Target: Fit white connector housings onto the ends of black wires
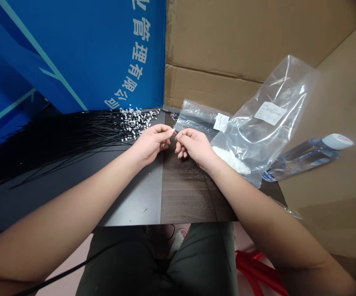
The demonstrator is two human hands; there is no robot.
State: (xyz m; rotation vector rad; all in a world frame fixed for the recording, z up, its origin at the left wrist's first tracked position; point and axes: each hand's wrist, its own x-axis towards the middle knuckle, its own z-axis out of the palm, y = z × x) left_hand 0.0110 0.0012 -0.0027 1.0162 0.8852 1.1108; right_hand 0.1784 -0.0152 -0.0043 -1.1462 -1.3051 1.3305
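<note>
My left hand (153,143) pinches a small white piece (173,131) between thumb and forefinger above the table. Close on its right, my right hand (195,144) is closed in a pinch; what its fingertips hold is too small to make out. A thin black wire (216,209) runs down from near my right hand past the table's front edge. Left of my hands lies a large bundle of black wires (57,137), with many small white connectors (131,123) at its right end.
A flat clear bag (196,117) lies behind my hands. To the right, a larger clear bag (276,127) holds white pieces (232,159), beside a tilted water bottle (307,158). Blue panel (104,53) and cardboard (215,37) stand behind the table (190,201).
</note>
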